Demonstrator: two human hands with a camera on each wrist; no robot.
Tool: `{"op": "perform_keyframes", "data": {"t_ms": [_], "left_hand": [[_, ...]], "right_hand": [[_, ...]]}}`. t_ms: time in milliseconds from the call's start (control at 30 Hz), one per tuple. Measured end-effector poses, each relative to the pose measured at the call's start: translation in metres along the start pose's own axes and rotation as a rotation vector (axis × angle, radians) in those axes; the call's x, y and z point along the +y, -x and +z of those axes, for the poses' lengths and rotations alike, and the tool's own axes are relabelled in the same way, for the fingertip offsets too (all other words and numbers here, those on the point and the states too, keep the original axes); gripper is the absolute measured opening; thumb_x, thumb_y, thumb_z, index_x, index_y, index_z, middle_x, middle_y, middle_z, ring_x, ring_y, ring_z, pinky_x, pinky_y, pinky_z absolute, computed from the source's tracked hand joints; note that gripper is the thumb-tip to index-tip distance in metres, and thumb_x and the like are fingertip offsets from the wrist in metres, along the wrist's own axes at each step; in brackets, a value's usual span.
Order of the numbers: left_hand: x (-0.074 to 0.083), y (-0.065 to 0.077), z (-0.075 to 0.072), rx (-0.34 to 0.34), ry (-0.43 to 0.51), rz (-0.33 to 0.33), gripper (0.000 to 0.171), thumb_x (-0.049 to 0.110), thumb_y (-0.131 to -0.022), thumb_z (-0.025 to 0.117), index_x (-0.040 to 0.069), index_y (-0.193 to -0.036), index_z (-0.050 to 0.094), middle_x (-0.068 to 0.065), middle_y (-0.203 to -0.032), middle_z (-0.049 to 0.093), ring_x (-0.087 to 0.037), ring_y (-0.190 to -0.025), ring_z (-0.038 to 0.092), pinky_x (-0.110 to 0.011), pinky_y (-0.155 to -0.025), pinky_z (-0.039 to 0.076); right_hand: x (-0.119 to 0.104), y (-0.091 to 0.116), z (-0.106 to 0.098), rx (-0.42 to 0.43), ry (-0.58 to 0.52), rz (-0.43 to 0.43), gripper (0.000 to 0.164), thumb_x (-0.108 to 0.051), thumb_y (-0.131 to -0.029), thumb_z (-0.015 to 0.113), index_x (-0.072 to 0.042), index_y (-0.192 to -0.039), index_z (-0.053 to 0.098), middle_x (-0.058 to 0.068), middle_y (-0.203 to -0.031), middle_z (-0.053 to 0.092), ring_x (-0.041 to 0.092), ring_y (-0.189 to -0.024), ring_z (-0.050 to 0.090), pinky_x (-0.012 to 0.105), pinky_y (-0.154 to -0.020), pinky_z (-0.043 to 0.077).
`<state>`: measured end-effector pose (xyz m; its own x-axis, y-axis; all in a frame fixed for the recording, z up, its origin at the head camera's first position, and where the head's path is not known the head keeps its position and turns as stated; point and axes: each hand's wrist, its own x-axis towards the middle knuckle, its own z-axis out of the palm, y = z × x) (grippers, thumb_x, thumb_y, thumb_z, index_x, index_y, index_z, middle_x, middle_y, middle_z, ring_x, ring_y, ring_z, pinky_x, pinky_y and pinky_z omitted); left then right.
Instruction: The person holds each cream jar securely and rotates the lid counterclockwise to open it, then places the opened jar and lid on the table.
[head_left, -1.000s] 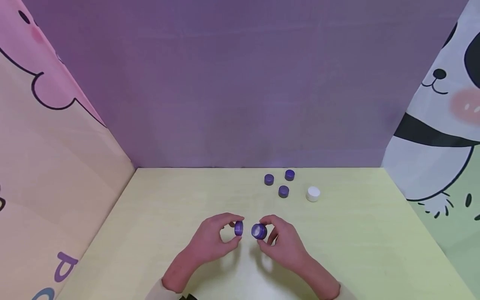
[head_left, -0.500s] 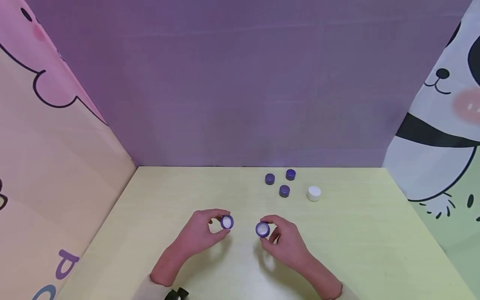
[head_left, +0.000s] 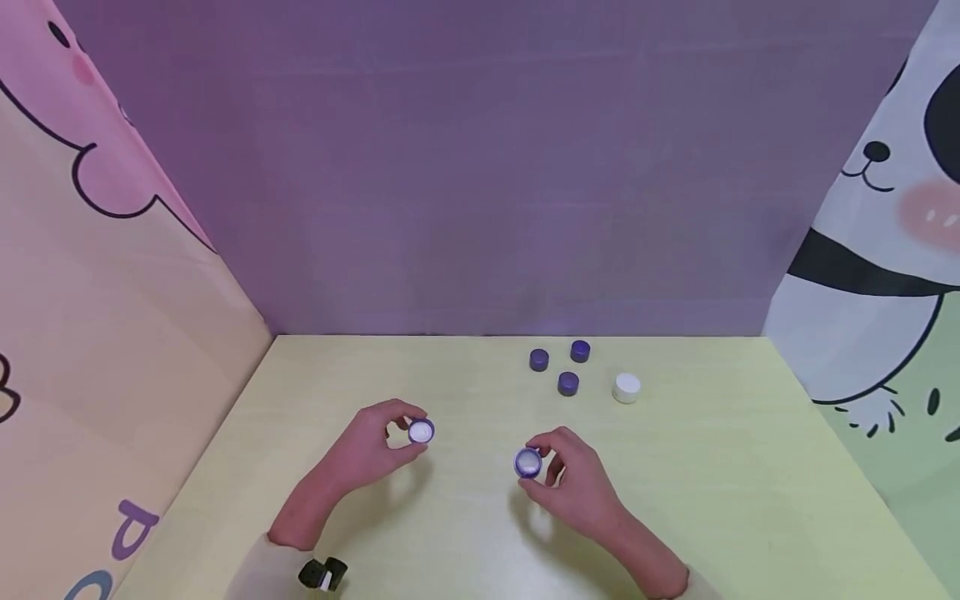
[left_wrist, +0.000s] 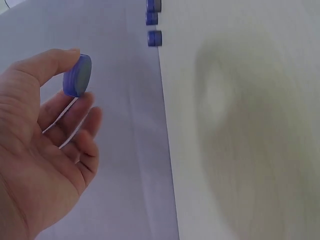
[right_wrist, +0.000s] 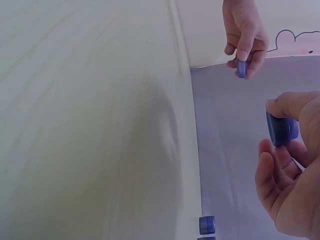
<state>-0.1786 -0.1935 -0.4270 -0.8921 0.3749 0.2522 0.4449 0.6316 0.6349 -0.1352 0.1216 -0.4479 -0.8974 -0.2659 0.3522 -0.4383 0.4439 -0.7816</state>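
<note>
Left hand out over the table, thumb and fingertips pinching a thin purple cap by its edges; other fingers loosely bent, palm empty. Cap's pale inner side faces the head camera. Right hand, lower and to the right, pinches a thicker purple pot the same way, its whitish inside towards the head camera; right wrist view shows a wide band and a narrower part. Cap and pot well apart, both held above the tabletop, hand shadows beneath.

Far side, right of centre: three small purple tubs grouped close but not touching, two at the back, one nearer. White tub just to their right, a little larger. Behind, a purple backdrop; panda print on the right panel. Black device at the left sleeve.
</note>
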Motion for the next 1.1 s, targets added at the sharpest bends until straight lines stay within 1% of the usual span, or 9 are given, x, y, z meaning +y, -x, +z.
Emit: {"op": "perform_keyframes", "data": {"t_ms": [100, 233, 267, 400, 500, 700, 800, 967, 1100], "left_hand": [[-0.008, -0.003, -0.007, 0.020, -0.004, -0.020, 0.033, 0.013, -0.076, 0.084, 0.013, -0.106, 0.070, 0.010, -0.097, 0.061, -0.022, -0.086, 0.056, -0.036, -0.069, 0.050], [-0.019, -0.010, -0.017, 0.030, -0.007, -0.054, 0.034, 0.013, -0.075, 0.085, 0.013, -0.106, 0.070, 0.007, -0.095, 0.060, -0.020, -0.084, 0.054, -0.033, -0.068, 0.049], [-0.022, -0.012, -0.019, 0.032, -0.004, -0.060, 0.035, 0.013, -0.074, 0.085, 0.013, -0.106, 0.070, 0.006, -0.095, 0.060, -0.020, -0.085, 0.054, -0.033, -0.068, 0.049], [-0.039, -0.020, -0.025, 0.043, 0.029, -0.070, 0.035, 0.011, -0.075, 0.085, 0.011, -0.106, 0.070, 0.001, -0.100, 0.062, -0.027, -0.089, 0.057, -0.040, -0.072, 0.051], [-0.052, -0.023, -0.027, 0.052, 0.041, -0.087, 0.036, 0.011, -0.075, 0.085, 0.009, -0.107, 0.071, -0.003, -0.102, 0.062, -0.029, -0.090, 0.057, -0.042, -0.073, 0.051], [-0.074, -0.029, -0.030, 0.079, 0.015, -0.146, 0.037, 0.012, -0.076, 0.084, 0.007, -0.110, 0.071, -0.008, -0.096, 0.058, -0.023, -0.081, 0.051, -0.032, -0.065, 0.045], [-0.082, -0.031, -0.032, 0.075, 0.030, -0.182, 0.037, 0.011, -0.078, 0.083, 0.005, -0.111, 0.070, -0.009, -0.096, 0.058, -0.024, -0.080, 0.051, -0.030, -0.063, 0.044], [-0.092, -0.034, -0.036, 0.052, 0.041, -0.241, 0.038, 0.013, -0.081, 0.080, 0.004, -0.115, 0.067, -0.011, -0.100, 0.060, -0.026, -0.084, 0.052, -0.032, -0.064, 0.047], [-0.103, -0.038, -0.038, 0.051, 0.042, -0.286, 0.038, 0.015, -0.083, 0.079, 0.004, -0.117, 0.066, -0.014, -0.102, 0.060, -0.028, -0.087, 0.053, -0.031, -0.064, 0.048]], "right_hand": [[0.003, 0.001, 0.000, -0.004, 0.010, -0.004, 0.041, -0.003, -0.069, 0.085, -0.015, -0.102, 0.064, -0.009, -0.092, 0.055, 0.008, -0.060, 0.056, 0.026, -0.060, 0.049], [0.005, 0.002, 0.000, -0.004, 0.020, -0.009, 0.040, -0.002, -0.070, 0.084, -0.014, -0.103, 0.064, -0.009, -0.093, 0.056, 0.009, -0.060, 0.056, 0.025, -0.061, 0.049], [0.005, 0.002, 0.000, -0.002, 0.020, -0.008, 0.040, -0.002, -0.070, 0.084, -0.014, -0.103, 0.065, -0.009, -0.093, 0.056, 0.009, -0.060, 0.056, 0.026, -0.061, 0.049], [0.005, 0.003, -0.001, 0.007, 0.015, -0.001, 0.040, -0.003, -0.069, 0.085, -0.015, -0.101, 0.066, -0.009, -0.092, 0.056, 0.007, -0.059, 0.055, 0.028, -0.061, 0.050], [0.006, 0.005, -0.002, 0.007, 0.013, 0.004, 0.039, -0.004, -0.068, 0.086, -0.015, -0.101, 0.066, -0.008, -0.091, 0.056, 0.005, -0.059, 0.054, 0.028, -0.061, 0.051], [0.007, 0.007, -0.002, 0.009, 0.013, 0.015, 0.039, -0.004, -0.068, 0.086, -0.015, -0.100, 0.067, -0.009, -0.092, 0.056, 0.005, -0.059, 0.054, 0.027, -0.061, 0.051], [0.008, 0.007, -0.002, 0.012, 0.020, 0.029, 0.039, -0.004, -0.068, 0.087, -0.015, -0.100, 0.067, -0.009, -0.091, 0.055, 0.005, -0.059, 0.055, 0.026, -0.061, 0.050], [0.010, 0.008, -0.002, 0.004, 0.023, 0.046, 0.040, -0.004, -0.068, 0.087, -0.015, -0.101, 0.067, -0.009, -0.092, 0.055, 0.007, -0.060, 0.055, 0.026, -0.062, 0.050], [0.012, 0.009, -0.002, 0.001, 0.024, 0.044, 0.039, -0.004, -0.069, 0.086, -0.015, -0.101, 0.067, -0.009, -0.093, 0.055, 0.006, -0.061, 0.055, 0.026, -0.062, 0.050]]}}
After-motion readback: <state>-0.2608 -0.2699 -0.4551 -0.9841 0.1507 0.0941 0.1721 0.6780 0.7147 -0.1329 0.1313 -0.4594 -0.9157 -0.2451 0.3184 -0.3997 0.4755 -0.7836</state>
